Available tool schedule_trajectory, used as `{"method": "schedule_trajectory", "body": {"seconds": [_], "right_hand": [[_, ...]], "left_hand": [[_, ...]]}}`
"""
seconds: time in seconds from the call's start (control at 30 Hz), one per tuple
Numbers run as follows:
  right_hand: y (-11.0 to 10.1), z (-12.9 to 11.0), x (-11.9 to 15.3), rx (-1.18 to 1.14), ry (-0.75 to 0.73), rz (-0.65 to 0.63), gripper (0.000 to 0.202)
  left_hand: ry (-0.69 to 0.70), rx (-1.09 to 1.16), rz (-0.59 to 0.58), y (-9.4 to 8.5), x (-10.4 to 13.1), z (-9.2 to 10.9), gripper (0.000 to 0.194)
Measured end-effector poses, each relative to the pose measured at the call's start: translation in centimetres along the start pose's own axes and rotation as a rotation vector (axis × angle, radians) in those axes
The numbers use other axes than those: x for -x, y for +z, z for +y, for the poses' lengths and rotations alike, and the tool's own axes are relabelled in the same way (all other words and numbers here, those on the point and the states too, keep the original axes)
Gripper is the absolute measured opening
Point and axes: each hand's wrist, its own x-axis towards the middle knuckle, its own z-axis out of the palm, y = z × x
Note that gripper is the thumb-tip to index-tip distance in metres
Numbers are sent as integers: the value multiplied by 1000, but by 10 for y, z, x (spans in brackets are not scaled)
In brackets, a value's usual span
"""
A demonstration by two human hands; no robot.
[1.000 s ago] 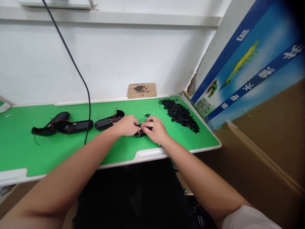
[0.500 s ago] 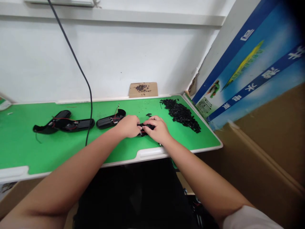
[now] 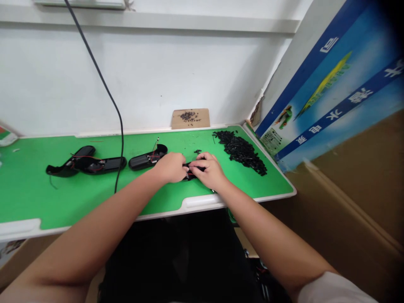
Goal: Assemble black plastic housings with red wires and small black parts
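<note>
Between my two hands lies a black plastic housing [image 3: 190, 175] with a red wire in it, mostly covered by my fingers. My left hand [image 3: 172, 167] is closed on its left end. My right hand [image 3: 209, 169] has its fingers curled over the right part, thumb and fingertips close together on the housing. Whether a small part sits between those fingertips I cannot make out. Just left of my left hand rests a similar black housing [image 3: 143, 161] with thin wires sticking up. A few small black pieces [image 3: 197, 151] lie beyond my right hand.
A heap of small black plastic pieces [image 3: 241, 149] covers the right of the green table [image 3: 158, 202]. More wired housings [image 3: 104, 165] lie at left, behind a hanging black cable [image 3: 109, 94]. Cardboard with tiny dark parts [image 3: 190, 121] leans at the wall. A large printed carton [image 3: 331, 97] stands right.
My right hand's fingers have shifted slightly on the housing. My left hand keeps its grip, and the whole view has moved a little.
</note>
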Motion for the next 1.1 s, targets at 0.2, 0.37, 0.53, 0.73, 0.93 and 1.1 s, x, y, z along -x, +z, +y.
{"method": "schedule_trajectory", "body": {"seconds": [0.2,0.37,0.53,0.73,0.93,1.1], "right_hand": [[0,0,-1,8,48,-53,18],[1,-3,-1,-6,71,-11,17],[-2,-6,-3,20,74,-12,20],[-6,-8,-3,74,60,-34,30],[-7,-11,-3,93,59,-54,30],[-5,-11,-4,130,71,-67,34]], "left_hand": [[17,23,-5,-1,-2,0,29],[18,18,2,-1,-4,0,29],[-21,-43,-9,-2,-5,3,32],[-42,-57,6,-3,-3,4,35],[-44,-48,22,-3,-3,2,33],[-67,-60,30,-4,-2,5,32]]}}
